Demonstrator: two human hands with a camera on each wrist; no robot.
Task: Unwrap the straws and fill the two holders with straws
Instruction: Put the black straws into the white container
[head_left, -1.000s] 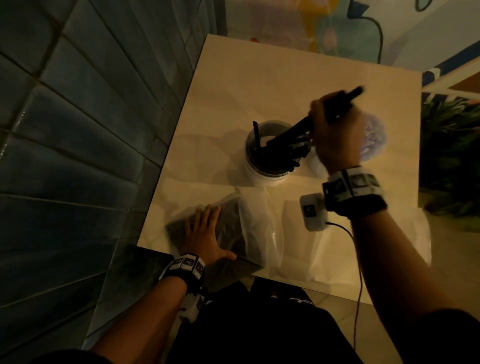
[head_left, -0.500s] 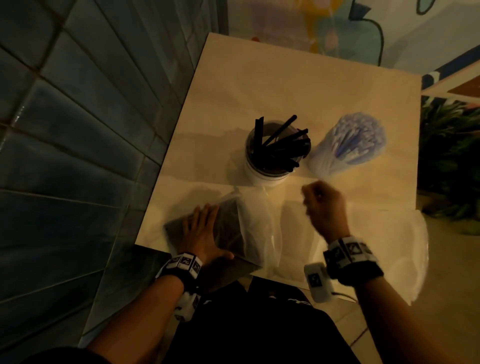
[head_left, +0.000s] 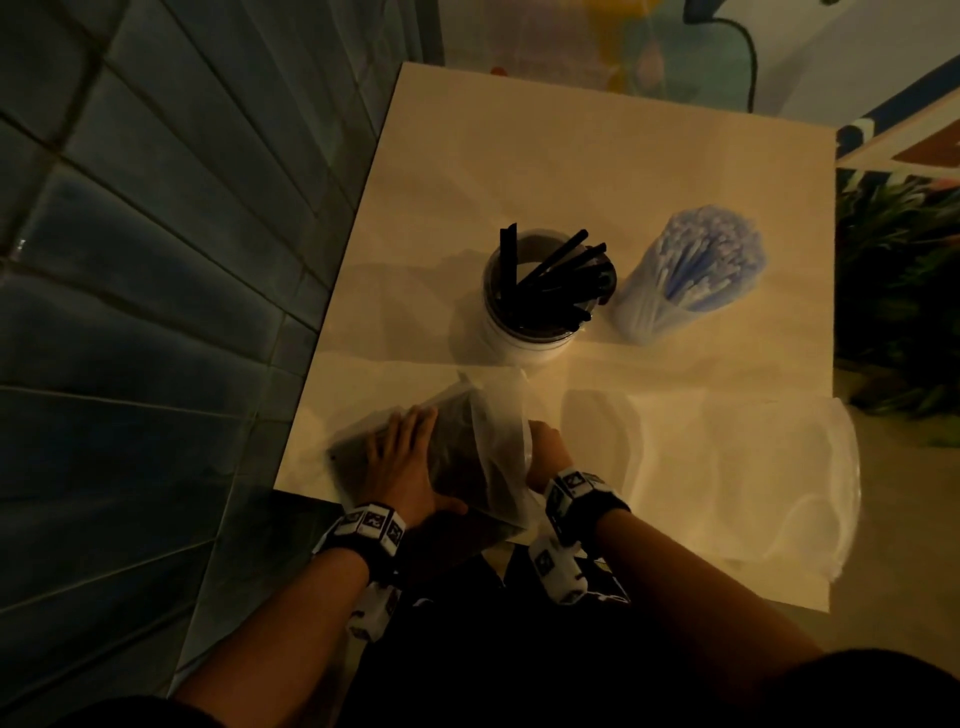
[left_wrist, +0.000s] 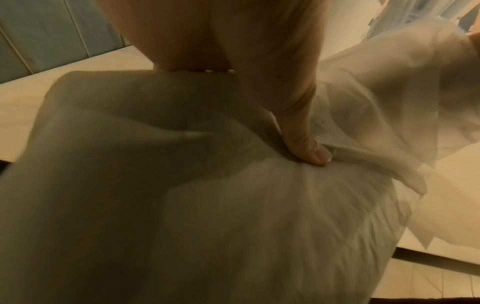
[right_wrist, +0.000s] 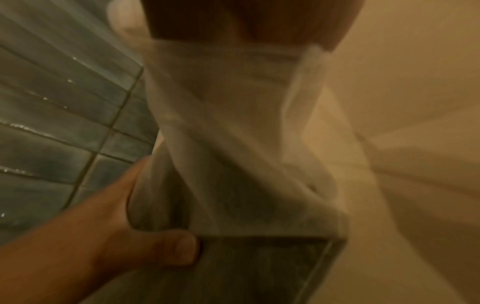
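Left hand: I see my left hand (head_left: 400, 467) lying flat, fingers straight, pressing the bag of black straws (head_left: 457, 457) onto the near left corner of the table (head_left: 597, 171).
Right hand: my right hand (head_left: 545, 452) is pushed into the bag's open mouth; its fingers are hidden by the plastic, so I cannot tell their state.
Holders: the white holder (head_left: 530, 348) with black straws (head_left: 561, 280) stands mid-table; just to its right stands the holder of wrapped pale straws (head_left: 691, 275).
Near right: an empty plastic bag (head_left: 753, 467).
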